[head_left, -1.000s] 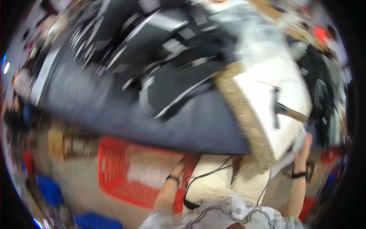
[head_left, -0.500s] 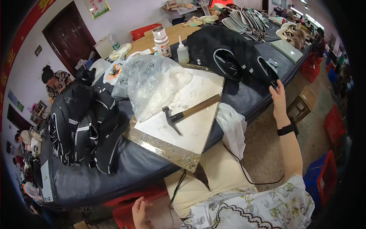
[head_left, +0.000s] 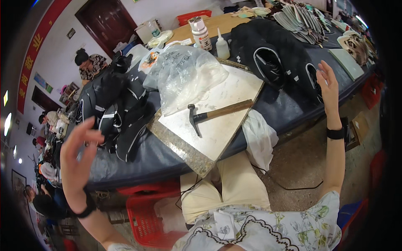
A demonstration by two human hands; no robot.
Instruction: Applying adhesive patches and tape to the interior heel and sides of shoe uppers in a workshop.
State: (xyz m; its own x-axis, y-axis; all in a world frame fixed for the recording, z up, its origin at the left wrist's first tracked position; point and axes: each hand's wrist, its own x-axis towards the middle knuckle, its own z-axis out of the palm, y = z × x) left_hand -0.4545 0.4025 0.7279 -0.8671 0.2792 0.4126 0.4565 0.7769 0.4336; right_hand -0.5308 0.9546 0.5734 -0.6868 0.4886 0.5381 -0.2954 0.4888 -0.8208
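Observation:
My left hand (head_left: pixel 80 154) is raised at the left, fingers apart and holding nothing, in front of a heap of black fabric pieces with pale edging (head_left: pixel 113 113). At the far right, my right hand (head_left: pixel 328 85) has its fingers stretched out beside the end of a stack of black pieces (head_left: pixel 268 46); whether it touches them I cannot tell. Between the hands lies a hammer (head_left: pixel 222 113) with a wooden handle, on a white sheet (head_left: pixel 226 92) over a speckled stone slab (head_left: pixel 184 150). A clear plastic bag (head_left: pixel 188 79) covers the slab's far left part.
Behind the slab stand a white bottle (head_left: pixel 201 35) and a squeeze bottle (head_left: pixel 222 46) with a thin nozzle. A red basket (head_left: pixel 146 221) sits below the table edge. A white cloth (head_left: pixel 258 136) hangs by my knee. Another person (head_left: pixel 88 65) sits across at the left.
My left hand has risen from low by my lap to above the table's left side. My right hand stays near the black stack, slightly higher. The view has shifted left.

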